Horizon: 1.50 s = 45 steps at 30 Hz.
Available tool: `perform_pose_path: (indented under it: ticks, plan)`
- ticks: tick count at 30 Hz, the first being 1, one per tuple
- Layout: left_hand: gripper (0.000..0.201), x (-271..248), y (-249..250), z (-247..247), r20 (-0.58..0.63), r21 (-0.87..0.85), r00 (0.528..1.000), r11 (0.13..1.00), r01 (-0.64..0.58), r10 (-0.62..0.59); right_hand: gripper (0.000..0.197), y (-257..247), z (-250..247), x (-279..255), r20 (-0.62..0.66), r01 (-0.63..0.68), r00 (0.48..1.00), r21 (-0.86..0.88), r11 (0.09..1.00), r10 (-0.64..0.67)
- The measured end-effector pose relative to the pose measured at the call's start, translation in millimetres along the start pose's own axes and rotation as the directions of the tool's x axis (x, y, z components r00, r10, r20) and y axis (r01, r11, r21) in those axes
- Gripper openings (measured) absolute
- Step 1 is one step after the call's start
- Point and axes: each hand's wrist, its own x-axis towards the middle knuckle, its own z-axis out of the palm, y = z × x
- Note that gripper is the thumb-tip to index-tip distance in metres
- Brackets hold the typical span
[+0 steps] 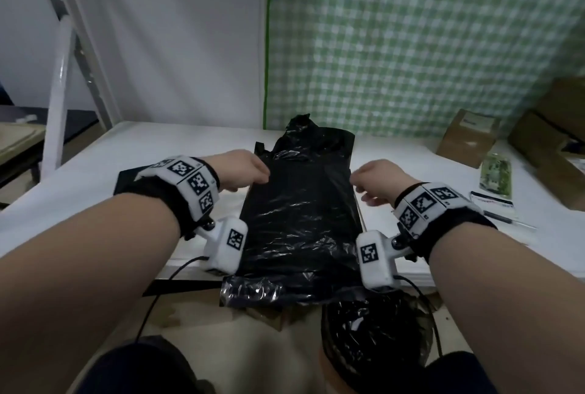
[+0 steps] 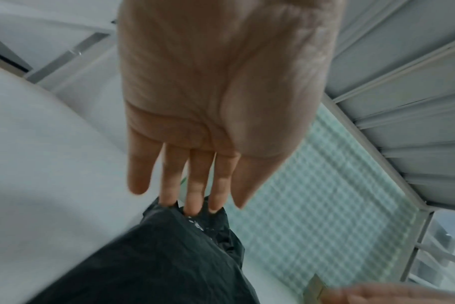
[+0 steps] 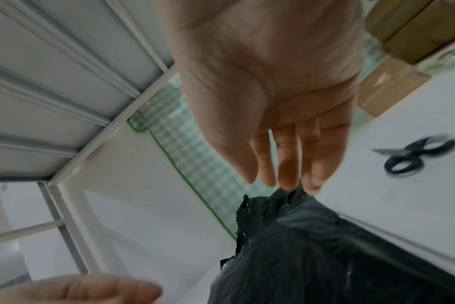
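Black bag [image 1: 300,213] | flat, glossy, crinkled | left hand [image 1: 245,169], right hand [image 1: 378,178] at its sides, fingers straight

table [image 1: 177,143] free left, boxes [image 1: 467,140] right

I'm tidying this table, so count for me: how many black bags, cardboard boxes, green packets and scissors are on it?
Black bags: 1
Cardboard boxes: 2, though the big one at the right may be two stacked
Green packets: 1
Scissors: 1
Total: 5
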Motion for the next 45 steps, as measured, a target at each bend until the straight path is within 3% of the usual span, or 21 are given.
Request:
perform_pose_path:
  ticks: [4, 9, 14, 17, 19, 25, 29, 34, 40, 45]
  plan:
    - [0.042, 37, 10, 18, -0.047, 0.026, 0.994, 0.995, -0.099, 0.100, 0.037, -12, 24, 24, -0.034, 0.102, 0.994, -0.009, 0.995, -0.102]
    - [0.063, 88, 8, 42, 0.151, 0.256, 0.986, 0.960, -0.114, 0.076, 0.051, -19, 58, 60, 0.052, 0.178, 0.983, -0.086, 0.980, -0.174]
    - [0.071, 120, 2, 61, 0.255, 0.367, 0.967, 0.922, -0.126, 0.030, 0.062, -15, 84, 89, 0.230, 0.166, 0.966, -0.208, 0.964, -0.117]
    - [0.077, 124, -8, 71, 0.324, 0.460, 0.946, 0.875, -0.148, -0.011, 0.070, -3, 93, 93, 0.378, 0.161, 0.924, -0.274, 0.948, -0.048]
    - [0.081, 123, -11, 72, 0.344, 0.495, 0.939, 0.852, -0.168, -0.015, 0.075, 4, 93, 91, 0.411, 0.171, 0.911, -0.293, 0.941, -0.037]
    - [0.097, 101, -14, 70, 0.369, 0.556, 0.929, 0.805, -0.207, -0.016, 0.086, 7, 92, 78, 0.389, 0.180, 0.921, -0.374, 0.910, -0.022]
    - [0.091, 78, -23, 71, 0.407, 0.527, 0.913, 0.815, -0.240, 0.005, 0.094, 13, 94, 63, 0.369, 0.198, 0.928, -0.402, 0.894, -0.039]
    - [0.074, 50, -41, 68, 0.480, 0.449, 0.876, 0.848, -0.282, 0.037, 0.074, 26, 91, 37, 0.309, 0.332, 0.924, -0.352, 0.875, -0.226]
    - [0.063, 21, -63, 76, 0.492, 0.424, 0.867, 0.849, -0.315, 0.076, 0.055, 40, 82, 7, 0.356, 0.347, 0.909, -0.368, 0.863, -0.214]
    - [0.057, 0, -74, 81, 0.430, 0.308, 0.881, 0.885, -0.349, 0.197, 0.043, 58, 79, -15, 0.291, 0.336, 0.923, -0.285, 0.897, -0.253]
